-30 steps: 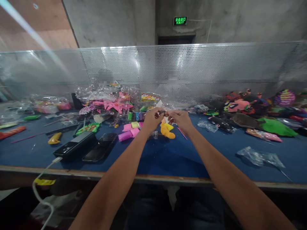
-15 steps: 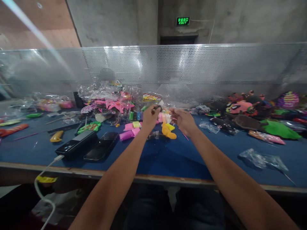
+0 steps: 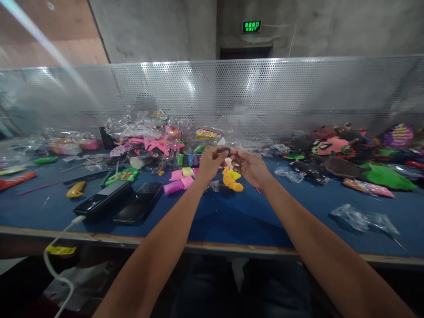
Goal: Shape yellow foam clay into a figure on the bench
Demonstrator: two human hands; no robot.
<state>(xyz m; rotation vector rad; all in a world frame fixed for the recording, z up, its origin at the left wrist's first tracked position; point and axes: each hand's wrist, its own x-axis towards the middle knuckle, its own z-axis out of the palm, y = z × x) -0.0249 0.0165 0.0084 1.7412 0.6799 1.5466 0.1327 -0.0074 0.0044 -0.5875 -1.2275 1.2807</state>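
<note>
My left hand [image 3: 211,164] is closed, thumb and forefinger pinched on a small dark piece [image 3: 228,151] too small to name. Fingertips of my right hand [image 3: 251,167] meet that same piece from the right, the fingers curled together. Just below the hands an orange and yellow clay-like shape [image 3: 232,179] lies on the blue table. Pink and purple packets [image 3: 179,185] sit left of it, with small green and blue packets [image 3: 187,159] behind them.
A black phone [image 3: 139,203] and a power bank with a white cable [image 3: 102,196] lie at the left. Plastic-wrapped pink items [image 3: 159,145] are heaped behind. Plush-like figures [image 3: 338,148] and a crumpled clear bag [image 3: 364,218] are on the right. A perforated metal screen [image 3: 285,97] stands behind.
My right hand has moved left and its fingertips now meet my left hand's. My left hand has shifted slightly right. The view has moved a little.
</note>
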